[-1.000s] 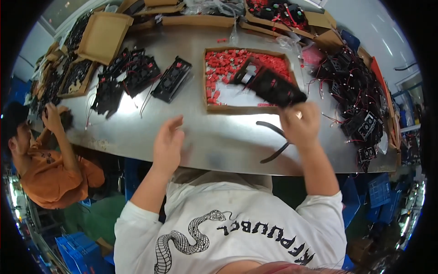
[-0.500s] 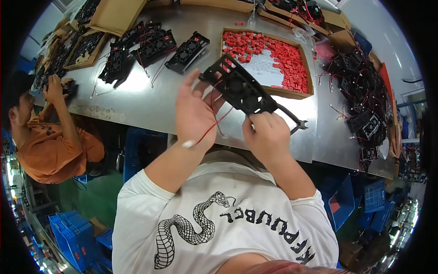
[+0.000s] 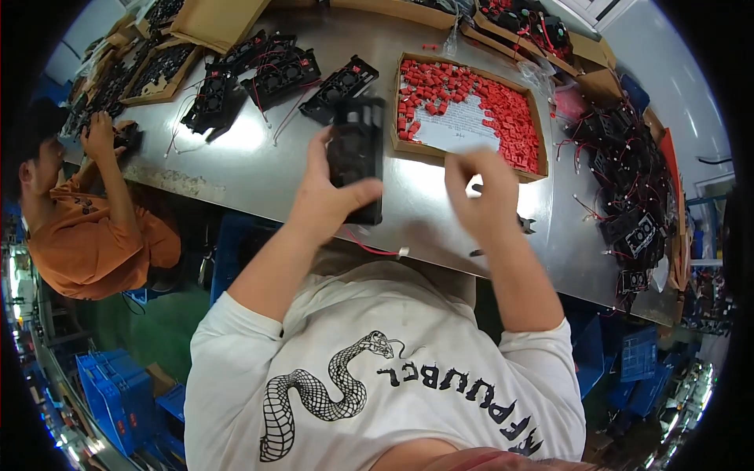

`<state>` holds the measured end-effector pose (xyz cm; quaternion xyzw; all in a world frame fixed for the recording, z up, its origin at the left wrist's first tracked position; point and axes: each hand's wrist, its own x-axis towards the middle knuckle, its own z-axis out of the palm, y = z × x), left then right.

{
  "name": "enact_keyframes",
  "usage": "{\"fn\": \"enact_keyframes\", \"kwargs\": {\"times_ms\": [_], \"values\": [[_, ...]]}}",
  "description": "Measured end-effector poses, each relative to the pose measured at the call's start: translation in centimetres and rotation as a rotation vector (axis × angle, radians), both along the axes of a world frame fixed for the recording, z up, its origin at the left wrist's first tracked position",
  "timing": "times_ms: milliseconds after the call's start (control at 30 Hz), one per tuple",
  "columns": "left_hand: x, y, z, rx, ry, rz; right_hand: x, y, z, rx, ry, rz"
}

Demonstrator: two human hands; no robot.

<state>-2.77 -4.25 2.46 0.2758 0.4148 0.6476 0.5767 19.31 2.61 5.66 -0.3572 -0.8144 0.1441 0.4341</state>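
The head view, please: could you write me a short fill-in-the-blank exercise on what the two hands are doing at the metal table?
1. The left hand grips a ____ plastic fan frame.
2. The shallow cardboard tray holds small ____ plastic pieces.
3. The right hand is raised over the ____ metal table.

Missing words: black; red; grey

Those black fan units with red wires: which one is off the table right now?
The black fan unit gripped upright in the person's left hand. The other fans lie flat on the metal table, untouched.
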Motion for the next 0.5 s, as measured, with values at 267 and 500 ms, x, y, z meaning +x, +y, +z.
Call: {"fn": "enact_keyframes", "kwargs": {"times_ms": [267, 500], "values": [[-0.2, 1.2, 1.2, 0.155, 1.485, -0.555, -3.2, 10.6, -1.0, -0.210, -0.715, 0.177], [1.0, 0.2, -2.5, 0.245, 1.968, -0.334, -3.4, 12.5, -4.3, -0.750, -0.228, 0.173]]}}
